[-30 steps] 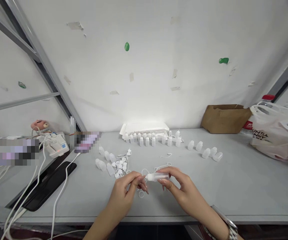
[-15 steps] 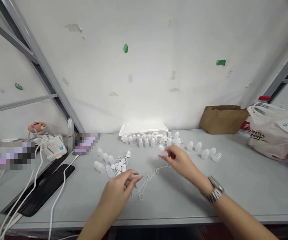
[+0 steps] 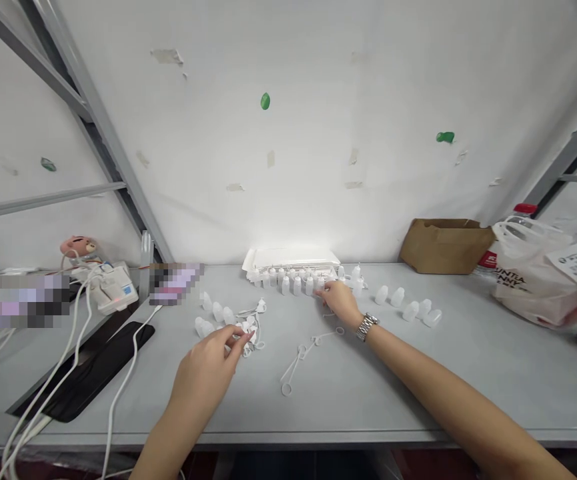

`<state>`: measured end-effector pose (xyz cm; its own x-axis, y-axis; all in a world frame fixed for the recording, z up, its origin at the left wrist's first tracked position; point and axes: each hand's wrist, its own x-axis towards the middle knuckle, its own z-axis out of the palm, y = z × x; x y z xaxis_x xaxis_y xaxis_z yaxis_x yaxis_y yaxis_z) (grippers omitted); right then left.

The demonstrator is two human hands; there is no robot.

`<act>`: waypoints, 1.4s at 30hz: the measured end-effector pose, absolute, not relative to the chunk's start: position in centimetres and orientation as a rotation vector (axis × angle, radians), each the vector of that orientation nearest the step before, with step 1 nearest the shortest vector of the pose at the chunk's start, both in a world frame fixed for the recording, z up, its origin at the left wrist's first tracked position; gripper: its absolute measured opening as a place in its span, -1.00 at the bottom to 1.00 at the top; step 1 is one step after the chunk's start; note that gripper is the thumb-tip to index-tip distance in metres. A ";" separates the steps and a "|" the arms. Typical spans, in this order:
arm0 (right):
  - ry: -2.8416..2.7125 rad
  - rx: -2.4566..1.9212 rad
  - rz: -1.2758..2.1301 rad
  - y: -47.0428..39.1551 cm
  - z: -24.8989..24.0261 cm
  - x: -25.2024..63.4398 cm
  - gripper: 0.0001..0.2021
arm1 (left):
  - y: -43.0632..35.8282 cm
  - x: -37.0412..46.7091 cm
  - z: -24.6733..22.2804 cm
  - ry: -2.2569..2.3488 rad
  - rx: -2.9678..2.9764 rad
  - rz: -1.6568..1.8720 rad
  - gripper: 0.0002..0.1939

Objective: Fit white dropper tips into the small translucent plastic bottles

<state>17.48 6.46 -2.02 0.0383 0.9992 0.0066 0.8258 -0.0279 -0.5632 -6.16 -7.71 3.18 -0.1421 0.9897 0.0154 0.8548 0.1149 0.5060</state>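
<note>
My right hand (image 3: pixel 338 300), with a metal watch on its wrist, has its fingers closed at a small white bottle (image 3: pixel 320 284) by the front row of upright bottles (image 3: pixel 297 286). Over the pile of small white caps (image 3: pixel 249 327) on the left, my left hand (image 3: pixel 221 350) has thumb and fingertips pinched together; what they hold is too small to make out. Several loose bottles (image 3: pixel 217 311) lie behind that hand. White scissor-shaped pieces (image 3: pixel 302 351) rest on the table between my hands.
Behind the bottles is a white packet (image 3: pixel 293 257). More bottles (image 3: pixel 411 310) lie to the right, before a cardboard box (image 3: pixel 445 247) and a plastic bag (image 3: pixel 533 277). Phones, a black power bank (image 3: pixel 103 370) and white cables occupy the left side.
My right hand has carried a bottle away from me to the row of upright bottles. My left hand has moved left to the pile of caps. The view has shifted slightly.
</note>
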 end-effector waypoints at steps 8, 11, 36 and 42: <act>-1.885 -1.927 0.288 3.4 0.1 18.6 -0.64 | -7.3 -6.9 3.0 2.117 1.794 0.545 -0.66; -1.882 -1.959 0.119 0.9 1.5 20.9 -0.67 | -6.7 -7.2 1.9 2.089 1.838 0.506 -0.72; -1.905 -2.063 0.231 -2.3 0.4 26.2 -0.78 | -6.5 -7.1 0.8 2.167 1.956 0.318 -0.78; -2.089 -1.791 0.621 -3.8 -0.4 22.0 -0.90 | -6.5 -7.4 1.0 2.180 1.935 0.335 -0.83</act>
